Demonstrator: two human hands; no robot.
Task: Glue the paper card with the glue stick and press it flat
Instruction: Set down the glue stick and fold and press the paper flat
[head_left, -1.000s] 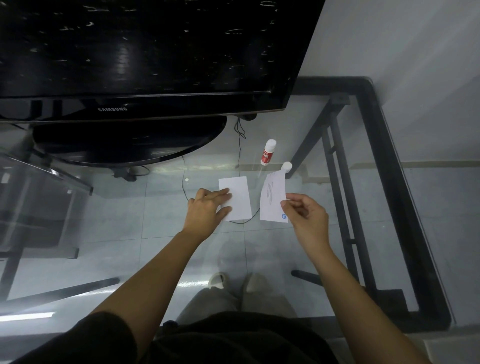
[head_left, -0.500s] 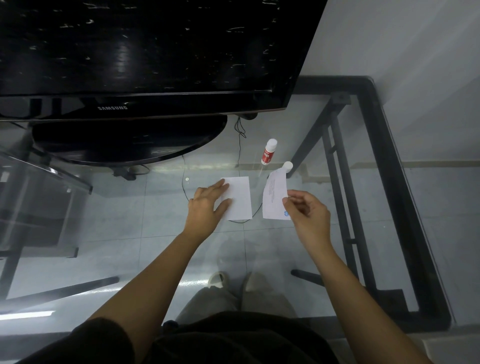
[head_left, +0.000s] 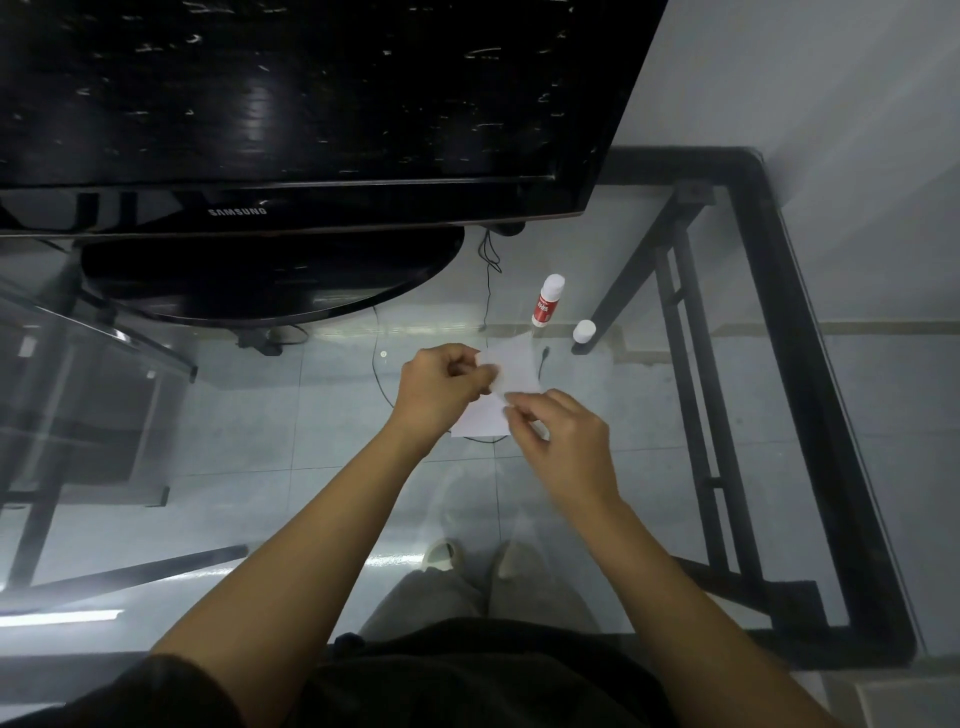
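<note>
Two hands met over the glass counter (head_left: 649, 415), both on the white paper card (head_left: 511, 366). The left hand (head_left: 439, 387) had its fingers curled shut, pinching the card's left edge; the right hand (head_left: 563, 441) pinched its near edge between thumb and fingers. The card blurred, so its layers could not be told apart. Beyond it stood the glue stick (head_left: 546, 301), uncapped, with its white cap (head_left: 584, 331) just beside.
</note>
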